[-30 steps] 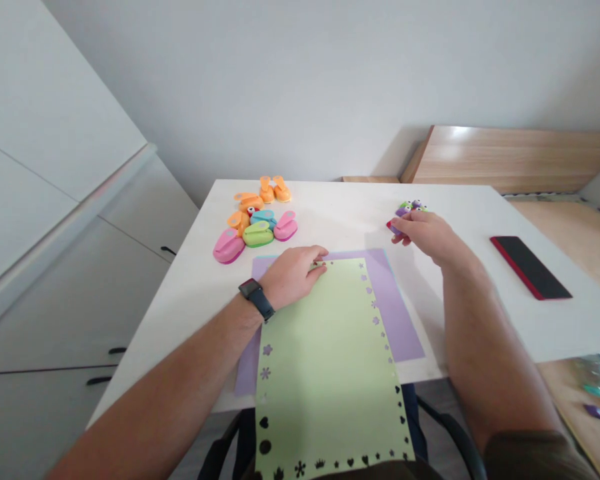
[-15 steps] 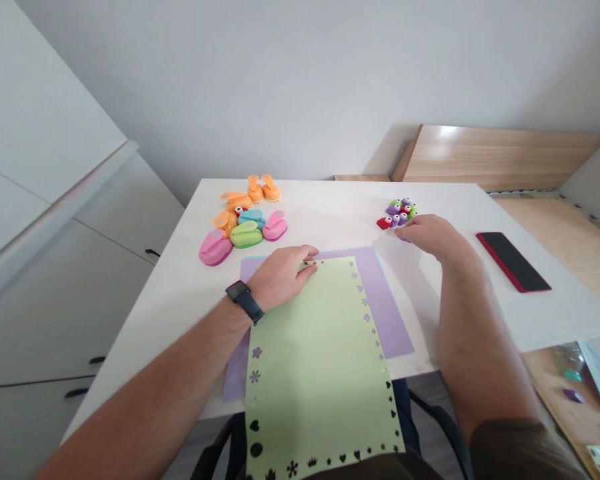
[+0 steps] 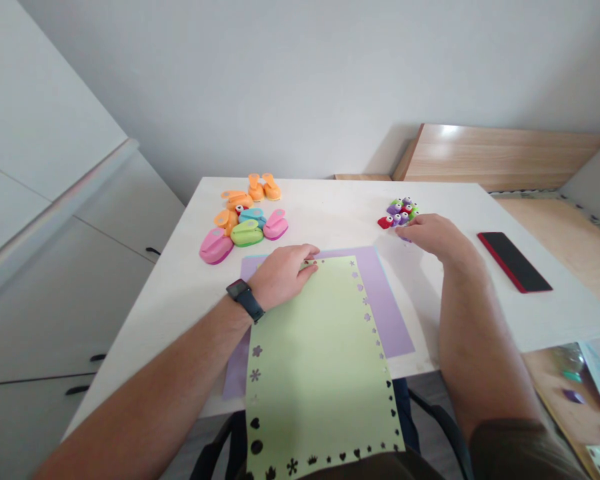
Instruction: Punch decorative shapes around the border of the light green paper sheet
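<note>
Left hand (image 3: 283, 277): laid open, palm down, its fingers pressed on the top edge of the green paper sheet (image 3: 320, 373), by which the sheet is kept flat.
Right hand (image 3: 430, 237): curved, just beside the cluster of small craft punches (image 3: 399, 212); whether anything is gripped cannot be told.
Sheet: placed over a lilac sheet (image 3: 390, 320) on the white table (image 3: 340, 213), its border punched with shapes.
Nearby: large craft punches (image 3: 215, 247) and a phone (image 3: 514, 262).
Hidden: right fingertips; the green sheet's lower edge is cut off.
</note>
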Available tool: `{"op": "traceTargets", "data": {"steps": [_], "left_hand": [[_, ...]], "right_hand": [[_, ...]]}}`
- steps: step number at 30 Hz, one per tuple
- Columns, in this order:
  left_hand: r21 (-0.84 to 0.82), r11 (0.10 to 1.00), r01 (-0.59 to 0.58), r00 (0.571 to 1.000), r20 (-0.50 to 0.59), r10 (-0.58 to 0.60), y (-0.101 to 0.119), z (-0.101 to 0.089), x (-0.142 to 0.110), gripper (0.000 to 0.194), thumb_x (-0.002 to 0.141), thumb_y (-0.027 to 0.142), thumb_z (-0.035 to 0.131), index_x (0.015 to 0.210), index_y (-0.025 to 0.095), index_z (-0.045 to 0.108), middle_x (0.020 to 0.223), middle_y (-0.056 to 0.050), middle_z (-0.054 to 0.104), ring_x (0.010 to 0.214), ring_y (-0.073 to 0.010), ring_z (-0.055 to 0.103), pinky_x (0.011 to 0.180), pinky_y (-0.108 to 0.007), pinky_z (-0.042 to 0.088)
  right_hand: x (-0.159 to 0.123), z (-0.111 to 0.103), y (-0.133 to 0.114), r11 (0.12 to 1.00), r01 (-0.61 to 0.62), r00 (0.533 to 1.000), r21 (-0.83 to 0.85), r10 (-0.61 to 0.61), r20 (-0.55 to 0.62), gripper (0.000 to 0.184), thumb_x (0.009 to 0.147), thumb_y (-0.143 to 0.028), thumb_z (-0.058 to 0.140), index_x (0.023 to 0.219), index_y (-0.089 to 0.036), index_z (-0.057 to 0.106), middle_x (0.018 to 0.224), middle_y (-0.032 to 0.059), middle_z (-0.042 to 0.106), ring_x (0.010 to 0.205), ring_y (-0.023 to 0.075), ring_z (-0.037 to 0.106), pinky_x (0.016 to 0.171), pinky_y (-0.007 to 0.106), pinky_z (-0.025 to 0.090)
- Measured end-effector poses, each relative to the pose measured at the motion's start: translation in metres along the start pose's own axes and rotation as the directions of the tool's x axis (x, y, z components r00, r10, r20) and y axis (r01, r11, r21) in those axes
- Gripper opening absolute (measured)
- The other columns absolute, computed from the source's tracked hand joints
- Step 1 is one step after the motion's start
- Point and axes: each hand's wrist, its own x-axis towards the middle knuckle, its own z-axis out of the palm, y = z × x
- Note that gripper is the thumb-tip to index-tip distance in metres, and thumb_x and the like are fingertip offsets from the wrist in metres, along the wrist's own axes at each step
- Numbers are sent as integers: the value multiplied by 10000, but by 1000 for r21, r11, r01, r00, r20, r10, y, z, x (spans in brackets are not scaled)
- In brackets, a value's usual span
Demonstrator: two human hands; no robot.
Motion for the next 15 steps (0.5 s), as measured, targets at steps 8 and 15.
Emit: {"op": "traceTargets", "data": {"steps": [8,15], "left_hand": [[-22,1000,11,1000,3,-11,0,0,0,289,973,313,545,1212,193,654,1157,-78,755,1062,-246,715,934,-384,549],[-70,997,35,999,9,-34,2,-1,-1,290,960,291,570,1221,183,638,1175,-84,751,1088,-234,716,950,-379,552]], "right_hand": [[-5,2,-13,999,39,999,20,-38,-36,387,844,-566,607,865,-194,710,863,103,715,755,248,622,675,364,430],[-20,34,-52,854,379,925,355,-362,-117,290,885,-375,627,1107,-197,685,1001,66,736,839,203,644,750,333,486]]}}
